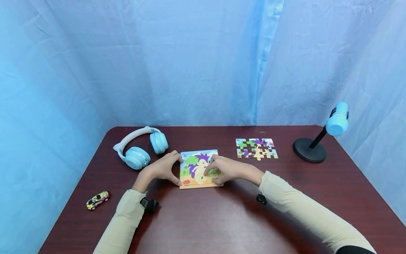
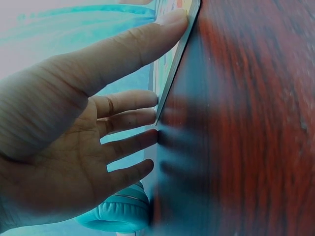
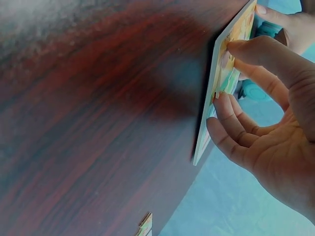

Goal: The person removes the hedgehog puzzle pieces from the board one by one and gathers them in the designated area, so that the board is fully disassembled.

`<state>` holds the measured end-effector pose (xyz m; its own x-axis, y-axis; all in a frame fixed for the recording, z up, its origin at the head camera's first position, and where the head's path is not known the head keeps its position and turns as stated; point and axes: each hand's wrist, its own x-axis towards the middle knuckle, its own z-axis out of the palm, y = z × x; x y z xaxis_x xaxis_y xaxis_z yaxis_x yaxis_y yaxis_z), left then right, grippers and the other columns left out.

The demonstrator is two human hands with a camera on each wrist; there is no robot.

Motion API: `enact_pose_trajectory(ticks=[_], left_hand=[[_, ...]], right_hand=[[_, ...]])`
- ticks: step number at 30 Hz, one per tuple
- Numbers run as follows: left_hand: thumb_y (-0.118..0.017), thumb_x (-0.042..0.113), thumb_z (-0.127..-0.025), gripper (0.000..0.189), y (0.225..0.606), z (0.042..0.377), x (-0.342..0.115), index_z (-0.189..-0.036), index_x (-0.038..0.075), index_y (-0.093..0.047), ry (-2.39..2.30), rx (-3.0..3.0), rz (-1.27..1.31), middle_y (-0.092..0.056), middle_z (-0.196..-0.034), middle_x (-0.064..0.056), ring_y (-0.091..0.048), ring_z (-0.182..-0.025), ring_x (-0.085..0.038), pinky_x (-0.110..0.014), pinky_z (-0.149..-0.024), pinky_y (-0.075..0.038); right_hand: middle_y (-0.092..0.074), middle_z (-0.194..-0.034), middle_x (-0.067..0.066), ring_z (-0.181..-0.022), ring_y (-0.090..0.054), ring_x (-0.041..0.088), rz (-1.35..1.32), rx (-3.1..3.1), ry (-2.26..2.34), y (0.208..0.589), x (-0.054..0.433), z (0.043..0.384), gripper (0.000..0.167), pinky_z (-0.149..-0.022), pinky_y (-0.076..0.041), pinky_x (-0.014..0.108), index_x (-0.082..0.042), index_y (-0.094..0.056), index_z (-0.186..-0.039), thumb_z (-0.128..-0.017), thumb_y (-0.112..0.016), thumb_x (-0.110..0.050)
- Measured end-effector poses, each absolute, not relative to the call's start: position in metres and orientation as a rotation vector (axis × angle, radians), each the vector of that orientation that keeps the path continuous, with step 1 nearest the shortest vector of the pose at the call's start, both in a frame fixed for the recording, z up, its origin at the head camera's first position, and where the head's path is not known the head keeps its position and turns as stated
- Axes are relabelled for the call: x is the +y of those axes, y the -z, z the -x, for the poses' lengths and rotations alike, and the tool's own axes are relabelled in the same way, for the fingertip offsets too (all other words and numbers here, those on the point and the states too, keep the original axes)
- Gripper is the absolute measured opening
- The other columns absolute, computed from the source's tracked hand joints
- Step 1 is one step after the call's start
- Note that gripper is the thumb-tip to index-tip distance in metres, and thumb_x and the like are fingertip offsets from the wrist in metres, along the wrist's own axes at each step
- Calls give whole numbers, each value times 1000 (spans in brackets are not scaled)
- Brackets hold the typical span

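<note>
A square puzzle board [image 1: 190,153] with a purple-haired cartoon hedgehog lies on the table. My left hand [image 1: 165,167] is at the board's left side. Its thumb rests on the near left edge and its fingers reach the far left; in the left wrist view the left hand [image 2: 64,132] has nearly straight fingers. Over the board's right half, my right hand [image 1: 226,169] has bent fingers down on the picture. The right wrist view shows the right hand [image 3: 275,128] with a small puzzle piece's edge [image 3: 217,95] raised at one fingertip; most of that piece is hidden.
Loose puzzle pieces [image 1: 258,154] lie grouped right of the board. Blue and white headphones [image 1: 136,157] lie at the back left, a toy car [image 1: 97,200] at the left. A blue microphone [image 1: 337,124] on a black stand is at the back right, before the curtain [image 1: 190,70].
</note>
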<state>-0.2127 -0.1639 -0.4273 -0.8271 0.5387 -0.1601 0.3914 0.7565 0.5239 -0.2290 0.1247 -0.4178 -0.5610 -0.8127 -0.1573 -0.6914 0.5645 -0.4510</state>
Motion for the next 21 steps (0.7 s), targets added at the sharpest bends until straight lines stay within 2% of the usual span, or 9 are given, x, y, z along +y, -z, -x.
enact_pose_trajectory(ticks=[11, 21], left_hand=[[-93, 32, -73, 72, 428, 212, -162, -127, 1, -56, -684, 2663, -722, -52, -123, -11, -50, -120, -27, -45, -103, -46], [-94, 31, -73, 72, 428, 211, -162, -126, 1, -56, -695, 2666, -730, -53, -122, -12, -50, -118, -27, -45, -102, -47]], right_hand=[[-57, -103, 6, -83, -44, 13, 1260, 2439, 478, 419, 126, 232, 36, -68, -40, 25, -16, -76, -119, -83, -78, -11], [-55, -111, 8, -84, -46, 15, 1195, 2496, 449, 421, 125, 228, 40, -70, -42, 28, -19, -75, -120, -81, -78, -12]])
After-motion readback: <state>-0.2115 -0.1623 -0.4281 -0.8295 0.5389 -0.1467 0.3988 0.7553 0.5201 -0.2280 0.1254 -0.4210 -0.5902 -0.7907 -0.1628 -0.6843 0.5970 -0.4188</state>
